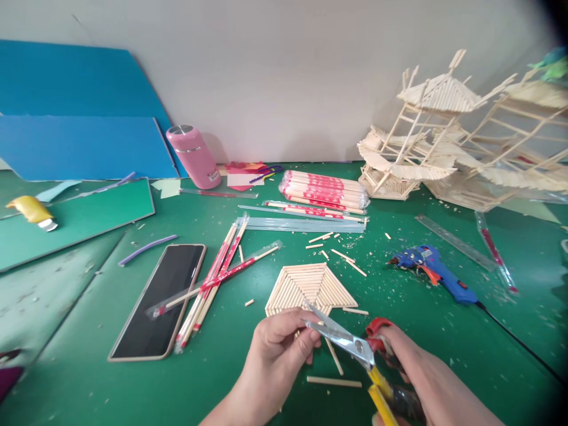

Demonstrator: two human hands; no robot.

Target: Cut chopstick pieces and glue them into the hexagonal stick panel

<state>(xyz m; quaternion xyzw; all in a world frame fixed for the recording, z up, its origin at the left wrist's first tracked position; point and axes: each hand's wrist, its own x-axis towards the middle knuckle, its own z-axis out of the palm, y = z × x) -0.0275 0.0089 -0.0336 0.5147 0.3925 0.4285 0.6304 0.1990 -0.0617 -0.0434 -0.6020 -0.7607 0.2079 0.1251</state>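
My right hand [412,361] grips a pair of scissors [350,342] with red and yellow parts at the handles. The blades are parted and point left, their tips at the fingers of my left hand [284,343]. My left thumb and forefinger are pinched together, and what they hold is mostly hidden. Just beyond them lies a fan-shaped panel of wooden sticks [310,287], its near edge partly covered by my left hand and the blades. A short wooden stick [333,382] lies on the table below the scissors.
A blue glue gun [432,272] with a cord lies on the right. To the left are a phone [155,307] and wrapped chopsticks [217,278]. Behind stand a pink flask [194,155], a chopstick bundle [323,190] and stick-built towers [412,136]. Stick scraps dot the green table [213,384].
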